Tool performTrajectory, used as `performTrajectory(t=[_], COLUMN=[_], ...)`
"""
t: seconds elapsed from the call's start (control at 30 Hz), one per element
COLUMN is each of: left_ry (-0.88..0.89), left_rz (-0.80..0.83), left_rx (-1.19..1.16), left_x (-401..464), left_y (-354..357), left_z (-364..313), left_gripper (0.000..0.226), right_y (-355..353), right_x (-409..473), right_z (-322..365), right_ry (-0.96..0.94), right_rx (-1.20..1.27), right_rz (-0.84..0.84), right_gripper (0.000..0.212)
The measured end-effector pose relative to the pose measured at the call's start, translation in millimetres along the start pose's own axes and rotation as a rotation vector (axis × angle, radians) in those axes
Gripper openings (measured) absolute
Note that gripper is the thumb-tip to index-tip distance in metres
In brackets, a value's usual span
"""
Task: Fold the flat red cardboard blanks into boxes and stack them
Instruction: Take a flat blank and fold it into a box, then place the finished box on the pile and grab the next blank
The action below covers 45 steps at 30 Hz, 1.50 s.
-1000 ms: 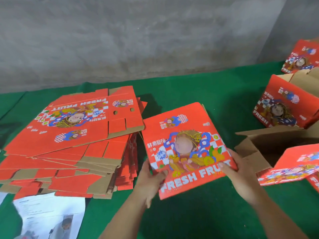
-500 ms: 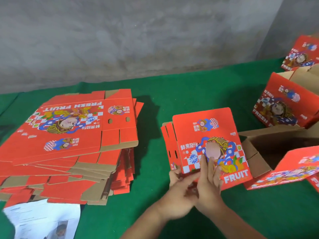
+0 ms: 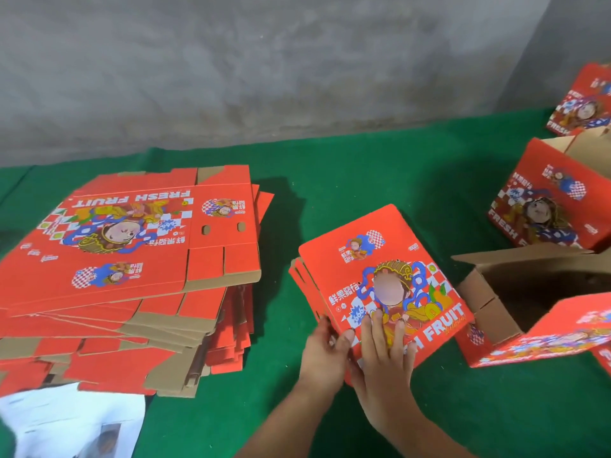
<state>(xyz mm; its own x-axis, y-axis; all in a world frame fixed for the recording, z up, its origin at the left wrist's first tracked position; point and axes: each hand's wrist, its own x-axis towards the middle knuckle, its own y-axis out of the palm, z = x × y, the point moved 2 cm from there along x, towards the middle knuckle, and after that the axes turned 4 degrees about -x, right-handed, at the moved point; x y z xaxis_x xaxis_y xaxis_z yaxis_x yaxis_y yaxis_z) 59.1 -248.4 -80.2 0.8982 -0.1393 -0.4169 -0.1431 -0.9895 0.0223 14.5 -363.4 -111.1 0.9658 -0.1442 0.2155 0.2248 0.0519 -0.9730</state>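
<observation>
**Currently: green-covered desk against a grey wall**

Green cloth covers the desk point(image 3: 347, 180), which stands against a mottled grey concrete wall point(image 3: 264, 61). A stack of flat red blanks point(image 3: 125, 259) lies at left, with a printed paper sheet point(image 3: 66, 424) at its near edge. Near centre, a partly folded red box point(image 3: 380, 279) sits tilted on the cloth. Left hand point(image 3: 322, 353) grip: thumb and fingers curled round the box's near-left corner. Right hand point(image 3: 385, 352): fingers straight, pressing the printed face. Folded boxes point(image 3: 545, 206) stand at right.
</observation>
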Motion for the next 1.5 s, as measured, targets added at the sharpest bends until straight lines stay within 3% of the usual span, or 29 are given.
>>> performTrajectory(t=[0.2,0.27,0.33,0.37,0.5,0.63,0.7,0.8,0.87,0.93,0.97,1.0,1.03,1.1,1.13,1.27,1.4,1.5], left_ry=[0.285,0.307,0.237,0.194,0.149,0.172,0.161,0.12,0.157,0.196,0.184,0.135,0.091,0.08,0.094,0.107,0.132,0.108], left_rz=[-0.023,0.086,0.27,0.329,0.413,0.36,0.373,0.267,0.04,-0.234,-0.291,-0.248,-0.13,0.155,0.216,0.109,0.24,0.341], left_rx=[0.018,0.186,0.356,0.366,0.047,0.103,0.156,0.27,0.379,0.239,0.145,0.067,0.012,-0.013,0.009,0.024,0.1,0.246], left_x=[5,22,44,53,65,59,59,59,58,61,66,74,79,85,85,80,75,75], left_y=[23,31,36,36,43,50,44,27,17,2,-4,-8,-9,1,7,30,65,85], left_z=[-31,-51,-75,-88,-101,-74,-57,-35,-33,-46,-53,-58,-63,-73,-77,-75,-68,-58], left_gripper=[0.066,0.085,0.103,0.107,0.096,0.087,0.08,0.04,0.019,0.033,0.057,0.084,0.097,0.083,0.075,0.053,0.056,0.07], right_y=[-4,-10,-13,-14,2,18,28,35,36,31,26,22,17,7,3,-12,-15,-14], right_x=[34,60,90,103,130,117,106,89,79,72,72,74,77,89,96,98,87,81], right_z=[-9,-22,-36,-41,-39,-20,-19,-23,-27,-28,-26,-24,-22,-20,-21,-44,-94,-132], right_ry=[-0.014,0.017,0.056,0.073,0.073,0.159,0.22,0.436,0.688,0.843,0.808,0.722,0.623,0.487,0.472,0.451,0.518,0.573], right_rx=[0.3,0.371,0.39,0.389,0.538,0.722,0.753,0.96,1.04,1.087,1.081,1.034,0.995,1.002,1.051,1.074,1.008,0.917], right_rz=[-0.203,-0.232,-0.176,-0.151,-0.057,-0.159,-0.234,-0.133,-0.076,-0.039,-0.071,-0.107,-0.127,-0.119,-0.114,-0.219,-0.297,-0.248], right_gripper=[0.062,0.071,0.097,0.099,0.089,0.066,0.073,0.08,0.088,0.107,0.113,0.117,0.12,0.126,0.128,0.114,0.102,0.09])
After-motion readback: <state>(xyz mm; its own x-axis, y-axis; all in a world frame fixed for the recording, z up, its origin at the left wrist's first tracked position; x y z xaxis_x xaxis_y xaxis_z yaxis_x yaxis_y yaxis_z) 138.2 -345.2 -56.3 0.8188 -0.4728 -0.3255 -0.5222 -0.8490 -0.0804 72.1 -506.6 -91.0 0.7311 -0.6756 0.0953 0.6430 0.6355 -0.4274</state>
